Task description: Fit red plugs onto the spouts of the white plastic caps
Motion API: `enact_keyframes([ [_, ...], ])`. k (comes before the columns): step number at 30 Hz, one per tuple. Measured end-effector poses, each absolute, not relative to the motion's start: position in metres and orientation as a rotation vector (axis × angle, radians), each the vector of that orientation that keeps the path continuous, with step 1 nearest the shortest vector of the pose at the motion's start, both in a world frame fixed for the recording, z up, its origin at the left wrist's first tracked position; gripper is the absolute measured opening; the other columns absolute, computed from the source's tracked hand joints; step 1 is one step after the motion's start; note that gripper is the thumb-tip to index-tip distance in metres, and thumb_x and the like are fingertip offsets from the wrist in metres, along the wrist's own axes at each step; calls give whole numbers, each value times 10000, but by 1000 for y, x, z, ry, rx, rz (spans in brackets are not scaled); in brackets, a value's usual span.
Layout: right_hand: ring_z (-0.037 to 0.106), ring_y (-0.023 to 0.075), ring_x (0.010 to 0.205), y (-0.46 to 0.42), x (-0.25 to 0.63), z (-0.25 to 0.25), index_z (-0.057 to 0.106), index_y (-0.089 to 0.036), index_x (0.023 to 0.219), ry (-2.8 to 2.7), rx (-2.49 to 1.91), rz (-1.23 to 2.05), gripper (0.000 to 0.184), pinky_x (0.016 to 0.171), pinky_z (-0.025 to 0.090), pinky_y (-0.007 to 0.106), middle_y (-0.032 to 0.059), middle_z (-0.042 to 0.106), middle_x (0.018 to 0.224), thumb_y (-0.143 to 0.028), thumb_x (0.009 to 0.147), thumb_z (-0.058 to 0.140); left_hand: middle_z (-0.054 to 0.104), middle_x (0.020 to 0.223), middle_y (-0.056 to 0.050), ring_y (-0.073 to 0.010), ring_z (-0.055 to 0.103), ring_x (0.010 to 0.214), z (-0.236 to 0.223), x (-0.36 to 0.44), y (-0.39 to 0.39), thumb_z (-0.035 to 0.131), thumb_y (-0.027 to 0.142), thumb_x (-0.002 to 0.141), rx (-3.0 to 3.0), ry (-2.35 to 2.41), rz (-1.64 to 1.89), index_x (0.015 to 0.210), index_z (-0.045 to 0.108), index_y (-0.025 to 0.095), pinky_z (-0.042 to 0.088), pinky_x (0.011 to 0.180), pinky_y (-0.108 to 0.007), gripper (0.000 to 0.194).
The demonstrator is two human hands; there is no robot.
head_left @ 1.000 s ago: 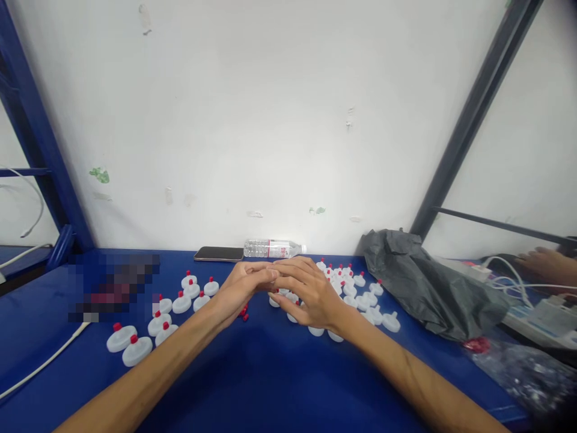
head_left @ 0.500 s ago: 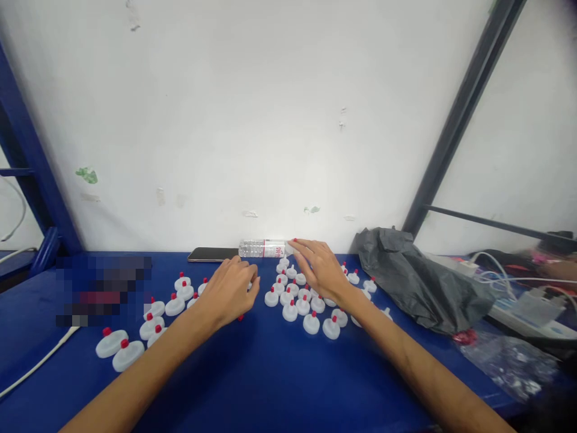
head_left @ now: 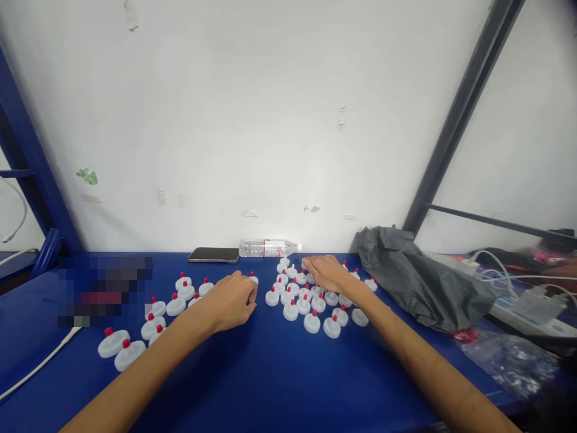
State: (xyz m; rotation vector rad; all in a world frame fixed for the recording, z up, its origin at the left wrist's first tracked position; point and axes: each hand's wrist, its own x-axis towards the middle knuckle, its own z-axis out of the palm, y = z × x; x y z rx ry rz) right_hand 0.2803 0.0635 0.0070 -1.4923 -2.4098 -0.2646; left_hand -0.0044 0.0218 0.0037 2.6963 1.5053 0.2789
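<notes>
Many small white round caps, each with a narrow spout, lie on the blue table; most spouts have a red tip. My left hand is closed, fingers curled under, between the left group of caps and the right group. What its fingers hold, if anything, is hidden. Just behind it stands a red-tipped cap, partly covered. Over the back of the right group is my right hand, its fingers bent down and together. A bit of white shows at its fingertips; the hand hides the rest.
Along the wall lie a phone and a clear water bottle on its side. To the right are a dark plastic bag, a clear bag and a power strip with cables. A white cable runs along the left.
My right hand has drawn back from the bottle's cap end and lowered over the caps, its fingers now bent. My left hand has curled tighter; the red tip below it no longer shows.
</notes>
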Motion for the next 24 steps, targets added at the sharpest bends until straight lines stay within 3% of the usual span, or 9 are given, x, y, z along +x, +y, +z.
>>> enact_keyframes([
  [4,695,221,763,61,281,9,656,-204,820,-2439,-1474,-225,506,751,482,346,54,747,829,-372,1070,250,665,790,-85,-267,619,819,5,-3,21,516,229,807,2702,1509,274,707,587,228,415,664,-337,123],
  [10,619,226,1133,53,274,15,644,-234,1102,-2426,-1336,-188,468,1007,416,405,55,704,1174,-389,1075,203,689,894,-100,-307,602,935,14,-5,19,537,298,817,2670,1588,267,793,627,229,434,701,-358,115],
  [15,615,243,1100,53,266,9,670,-223,1025,-2518,-1260,21,581,1073,358,480,63,714,1034,-488,1061,154,702,906,-103,-307,612,941,16,-8,20,563,252,800,2640,1645,206,810,647,219,404,653,-332,91],
  [19,566,272,1213,54,267,7,672,-219,1083,-2517,-1274,129,611,1124,291,515,89,702,1131,-525,1051,144,707,827,-69,-248,641,796,17,-6,21,546,194,807,2621,1625,172,756,634,223,355,607,-305,106],
  [24,564,263,1251,51,268,15,632,-210,1223,-2483,-1176,-59,534,1118,313,507,89,666,1288,-424,1071,166,708,783,-66,-232,643,743,17,-6,24,487,152,833,2593,1611,198,740,638,220,312,572,-294,190],
])
